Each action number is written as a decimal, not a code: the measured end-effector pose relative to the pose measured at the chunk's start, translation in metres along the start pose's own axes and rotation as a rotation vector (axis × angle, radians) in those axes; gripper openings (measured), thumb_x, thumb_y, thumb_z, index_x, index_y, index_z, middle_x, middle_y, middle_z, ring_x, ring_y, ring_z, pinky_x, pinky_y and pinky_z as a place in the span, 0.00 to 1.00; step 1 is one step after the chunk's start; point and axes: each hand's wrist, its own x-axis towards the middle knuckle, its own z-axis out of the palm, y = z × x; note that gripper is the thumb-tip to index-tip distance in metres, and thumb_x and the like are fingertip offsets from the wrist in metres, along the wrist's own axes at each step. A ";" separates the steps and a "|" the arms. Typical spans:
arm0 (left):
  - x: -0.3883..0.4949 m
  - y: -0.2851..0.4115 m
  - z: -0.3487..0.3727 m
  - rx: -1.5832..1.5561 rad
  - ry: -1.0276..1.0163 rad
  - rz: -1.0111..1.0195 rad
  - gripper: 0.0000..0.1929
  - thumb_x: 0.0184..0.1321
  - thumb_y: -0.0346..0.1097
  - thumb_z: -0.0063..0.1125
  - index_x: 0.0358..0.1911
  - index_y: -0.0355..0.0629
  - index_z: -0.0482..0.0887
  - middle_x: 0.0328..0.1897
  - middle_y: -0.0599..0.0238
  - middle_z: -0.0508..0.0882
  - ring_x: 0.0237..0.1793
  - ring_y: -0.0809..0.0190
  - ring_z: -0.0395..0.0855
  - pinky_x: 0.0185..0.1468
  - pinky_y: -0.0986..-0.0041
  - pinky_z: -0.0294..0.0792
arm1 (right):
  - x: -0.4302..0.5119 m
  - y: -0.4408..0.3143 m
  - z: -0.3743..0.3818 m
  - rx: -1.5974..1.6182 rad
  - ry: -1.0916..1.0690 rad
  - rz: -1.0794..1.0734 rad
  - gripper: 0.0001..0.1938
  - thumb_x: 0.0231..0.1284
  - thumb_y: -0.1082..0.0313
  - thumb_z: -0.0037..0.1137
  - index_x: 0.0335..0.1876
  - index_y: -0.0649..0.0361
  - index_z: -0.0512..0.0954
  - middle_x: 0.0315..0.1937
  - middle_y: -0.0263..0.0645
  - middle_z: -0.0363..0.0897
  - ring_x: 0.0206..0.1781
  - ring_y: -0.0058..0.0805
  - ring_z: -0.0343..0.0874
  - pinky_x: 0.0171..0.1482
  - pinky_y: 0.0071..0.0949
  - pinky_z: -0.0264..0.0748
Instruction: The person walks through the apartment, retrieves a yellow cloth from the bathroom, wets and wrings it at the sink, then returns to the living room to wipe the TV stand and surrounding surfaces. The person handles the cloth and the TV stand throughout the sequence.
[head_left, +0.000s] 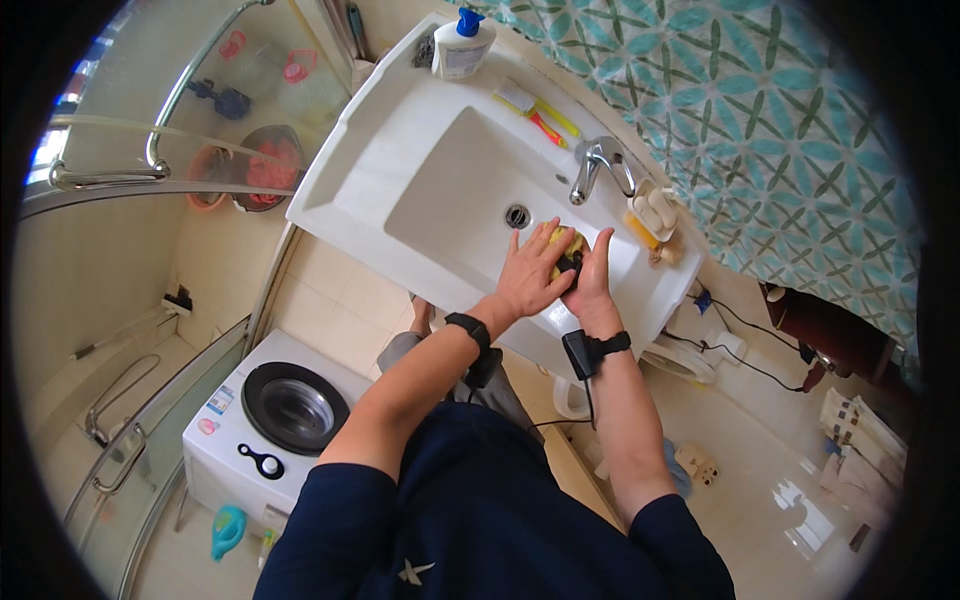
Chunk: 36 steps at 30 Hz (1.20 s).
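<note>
My left hand (531, 271) lies palm down with outstretched fingers over a small yellow and black item (568, 251). Against its other side, my right hand (589, 276) presses with the thumb raised, so the item is held between both palms. Much of it is covered by my fingers, and I cannot tell exactly what it is. Both hands are above the right part of a white washbasin (442, 184), close to the metal drain (517, 217). A chrome faucet (592, 169) rises behind them; no water stream is visible from it.
On the basin's back ledge are a white bottle (459, 56) with a blue top, a scrub brush (525, 105) and a soap dish (651, 214). A patterned curtain (750, 127) hangs behind. A front-loading washing machine (225, 442) and glass shower door (127, 480) stand left.
</note>
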 end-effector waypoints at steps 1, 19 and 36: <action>0.004 -0.007 -0.002 -0.064 -0.081 -0.009 0.35 0.63 0.51 0.60 0.74 0.53 0.71 0.83 0.45 0.62 0.79 0.34 0.60 0.79 0.33 0.48 | 0.000 -0.004 0.000 -0.039 0.001 0.005 0.49 0.67 0.15 0.24 0.67 0.55 0.73 0.63 0.42 0.79 0.64 0.39 0.78 0.66 0.40 0.75; 0.041 0.006 0.030 -0.175 0.363 -0.149 0.15 0.63 0.46 0.66 0.29 0.42 0.83 0.35 0.54 0.79 0.39 0.43 0.74 0.47 0.55 0.70 | 0.019 -0.006 -0.022 -0.142 0.107 0.156 0.35 0.71 0.23 0.38 0.58 0.47 0.78 0.56 0.32 0.83 0.59 0.31 0.81 0.60 0.38 0.80; 0.063 -0.005 0.051 -0.207 0.068 -0.259 0.16 0.70 0.45 0.56 0.31 0.39 0.83 0.37 0.47 0.81 0.41 0.37 0.79 0.46 0.50 0.73 | 0.022 -0.006 -0.037 -0.450 0.207 -0.010 0.24 0.81 0.38 0.35 0.36 0.45 0.74 0.20 0.26 0.72 0.13 0.20 0.64 0.15 0.25 0.57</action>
